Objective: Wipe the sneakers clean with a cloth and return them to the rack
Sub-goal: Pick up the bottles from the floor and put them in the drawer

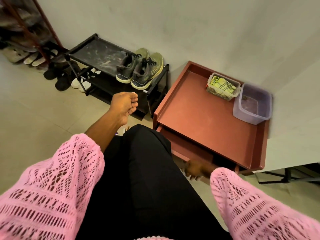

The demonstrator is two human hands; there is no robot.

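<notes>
The red-brown low table (199,122), the largest thing in view, was set against the wall just beside the black shoe rack (97,49), probably so that the cleaning things could be kept within reach of the shoes. On its far corner two plastic boxes were placed side by side: a clear tub (252,104) and a smaller lidded box (223,87) packed with yellow-green patterned material, possibly folded cloths, though this could not be made out for certain.

The sneakers (140,70), dark grey with olive soles, were seen standing as a pair on the right end of the rack's top shelf, heels toward the camera and toes toward the wall. The shelf itself was dusty and scuffed. From how things lay, it could not be judged whether the wiping was ahead or already done. No cloth was seen in either hand.

The left hand (123,108) was held out in the air short of the rack's front edge, below the sneakers, its fingers loosely curled and holding nothing. The right hand (197,169) was lowered beside the table's open lower shelf; it was blurred and partly hidden by the pink sleeve (251,201), so its grip could not be told.

A small mark was visible on one sneaker's heel, but no brand or writing could be read anywhere.
</notes>
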